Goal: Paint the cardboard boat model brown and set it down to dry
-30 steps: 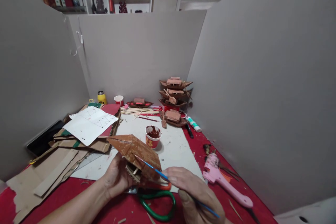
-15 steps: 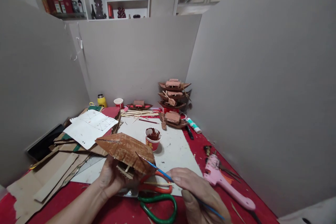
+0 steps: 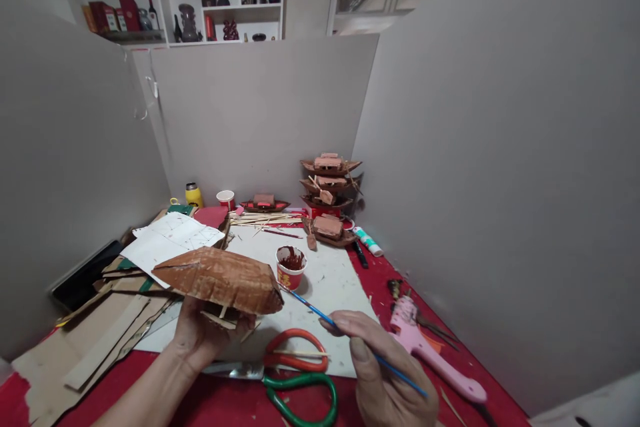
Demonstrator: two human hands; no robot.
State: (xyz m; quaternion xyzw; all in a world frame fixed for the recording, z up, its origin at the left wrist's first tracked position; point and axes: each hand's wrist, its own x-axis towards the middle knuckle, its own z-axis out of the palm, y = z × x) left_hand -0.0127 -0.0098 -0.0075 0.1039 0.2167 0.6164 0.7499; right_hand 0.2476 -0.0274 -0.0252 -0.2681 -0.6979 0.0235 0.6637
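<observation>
My left hand grips a brown model boat from below, its hull turned up and its pointed end toward the left. Streaky brown paint covers the hull, with paler patches showing. In my right hand is a slim blue paintbrush, pinched between thumb and fingers. The brush's tip is close to the blunt right end of the hull; whether it touches I cannot tell. Behind it stands a paper cup of dark brown paint. Scissors with one orange and one green handle lie below the boat.
Several finished model boats are stacked at the back right. A pink glue gun lies at the right. Cardboard pieces and a white paper sheet cover the left. Thin sticks and a yellow bottle are at the back.
The boat in my left hand has moved left and swung more level. The brush tip has gone from over the hull's side to beside its right end, uncovering more of the scissors.
</observation>
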